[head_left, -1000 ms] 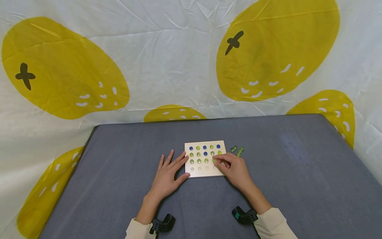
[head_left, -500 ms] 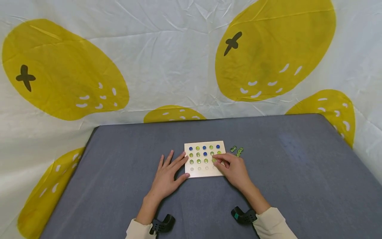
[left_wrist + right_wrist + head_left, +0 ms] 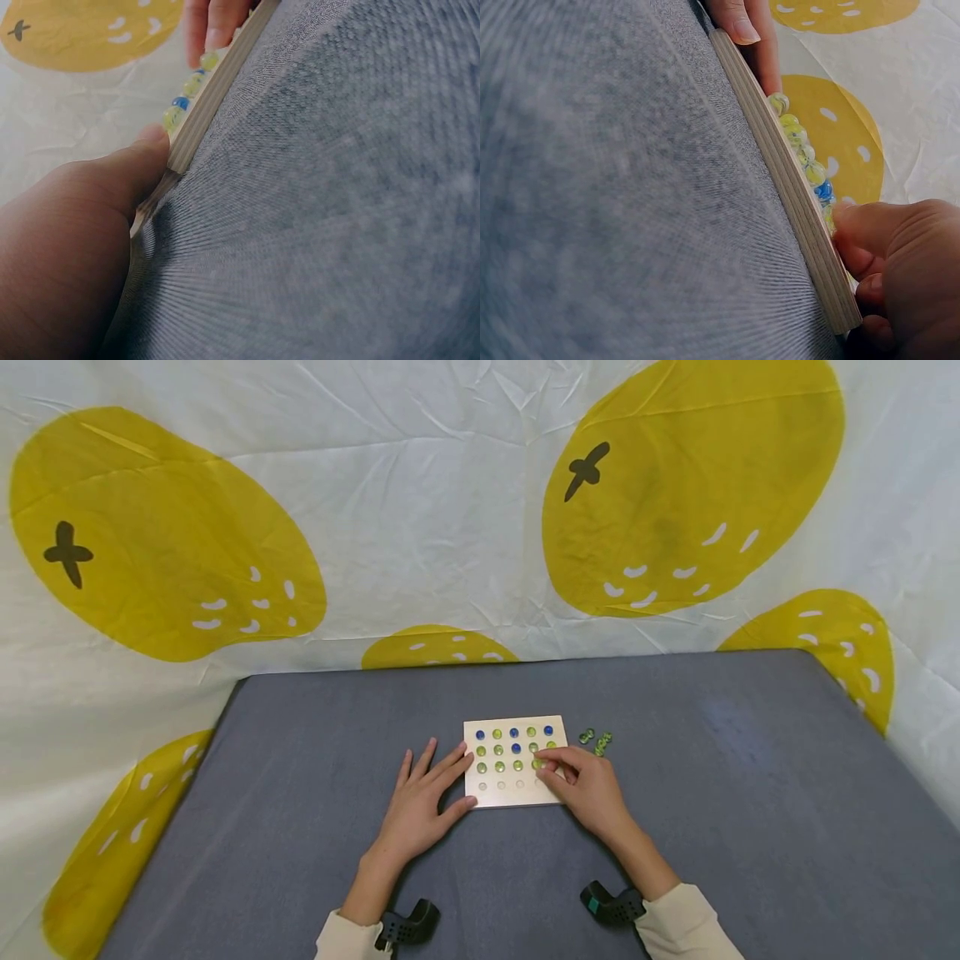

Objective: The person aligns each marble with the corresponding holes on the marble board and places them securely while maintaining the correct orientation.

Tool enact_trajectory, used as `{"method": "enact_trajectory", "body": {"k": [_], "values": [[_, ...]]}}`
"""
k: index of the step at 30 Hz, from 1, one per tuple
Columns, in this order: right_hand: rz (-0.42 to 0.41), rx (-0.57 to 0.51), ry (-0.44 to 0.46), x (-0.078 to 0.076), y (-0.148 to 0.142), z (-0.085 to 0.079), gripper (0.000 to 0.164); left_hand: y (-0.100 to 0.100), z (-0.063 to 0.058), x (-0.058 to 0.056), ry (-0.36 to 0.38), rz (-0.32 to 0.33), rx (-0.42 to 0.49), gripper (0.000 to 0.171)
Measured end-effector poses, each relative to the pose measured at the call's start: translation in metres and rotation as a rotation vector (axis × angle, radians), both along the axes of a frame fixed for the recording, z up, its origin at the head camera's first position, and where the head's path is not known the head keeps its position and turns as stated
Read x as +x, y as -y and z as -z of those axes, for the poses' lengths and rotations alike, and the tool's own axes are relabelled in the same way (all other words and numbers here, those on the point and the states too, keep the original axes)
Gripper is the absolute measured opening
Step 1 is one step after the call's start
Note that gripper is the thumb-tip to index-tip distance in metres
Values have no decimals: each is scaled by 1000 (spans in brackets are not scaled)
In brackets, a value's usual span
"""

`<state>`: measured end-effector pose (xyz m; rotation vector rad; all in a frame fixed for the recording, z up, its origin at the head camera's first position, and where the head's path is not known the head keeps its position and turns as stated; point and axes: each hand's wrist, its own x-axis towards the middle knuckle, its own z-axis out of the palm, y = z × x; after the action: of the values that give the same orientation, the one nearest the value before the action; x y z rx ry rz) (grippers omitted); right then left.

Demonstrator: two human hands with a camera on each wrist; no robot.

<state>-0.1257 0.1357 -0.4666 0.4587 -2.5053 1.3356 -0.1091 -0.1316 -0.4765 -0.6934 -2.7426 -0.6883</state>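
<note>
A pale wooden board (image 3: 512,797) lies on the grey cloth, with rows of shallow round hollows. Its upper three rows carry green marbles (image 3: 498,750) and a few blue marbles (image 3: 515,748); hollows in the front row show bare. My left hand (image 3: 416,806) rests at the board's left edge, fingers spread and straight, thumb at the near corner. With thumb and forefinger, my right hand (image 3: 588,785) pinches a green marble (image 3: 537,764) in the third row, toward the right side. That hand hides the board's right part. The right wrist view shows the board's thick layered edge (image 3: 787,187).
Several loose green marbles (image 3: 603,743) lie on the cloth just right of the board. The grey cloth-covered table (image 3: 300,735) reaches back to a white curtain (image 3: 420,527) printed with big yellow shapes. Black wrist devices (image 3: 411,922) sit on both wrists.
Both hands keep their places: the left at the board's edge, the right at the same marble. Only the head view shifts very slightly.
</note>
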Motion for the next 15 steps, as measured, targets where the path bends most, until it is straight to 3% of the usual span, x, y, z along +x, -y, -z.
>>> {"method": "enact_trajectory", "body": {"k": [15], "values": [[47,-57,28,-2,-16,-12,14,0,1,1,-6,0,-4,61]]}}
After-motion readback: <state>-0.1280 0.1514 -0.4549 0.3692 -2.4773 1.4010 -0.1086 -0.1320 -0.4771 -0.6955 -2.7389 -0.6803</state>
